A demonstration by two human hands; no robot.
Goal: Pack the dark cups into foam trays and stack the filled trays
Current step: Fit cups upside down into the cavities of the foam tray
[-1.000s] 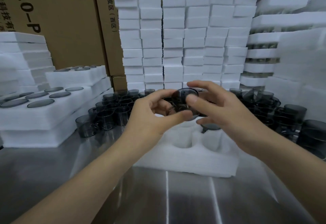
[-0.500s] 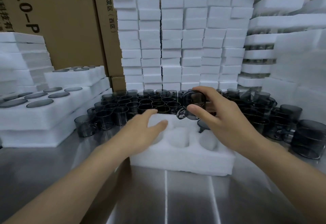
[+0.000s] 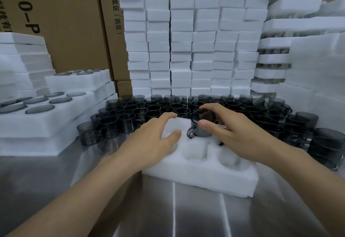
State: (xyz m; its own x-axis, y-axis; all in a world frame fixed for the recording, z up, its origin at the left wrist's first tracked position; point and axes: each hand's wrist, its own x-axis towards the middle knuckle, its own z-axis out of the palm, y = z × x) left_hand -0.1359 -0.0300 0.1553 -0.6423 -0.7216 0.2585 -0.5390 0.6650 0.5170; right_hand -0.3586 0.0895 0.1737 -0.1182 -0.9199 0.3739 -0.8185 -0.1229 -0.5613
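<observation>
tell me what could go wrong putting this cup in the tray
The right hand pinches the dark cup only at its rim; that grip might slip before the cup seats in the foam tray.
Its handle juts toward the left hand and may snag a pocket edge.
Loose cups crowd the tray's far edge and could get knocked over.

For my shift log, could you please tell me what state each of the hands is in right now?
Left hand: open, over the foam tray's left end.
Right hand: holding a dark cup by its rim.
</observation>
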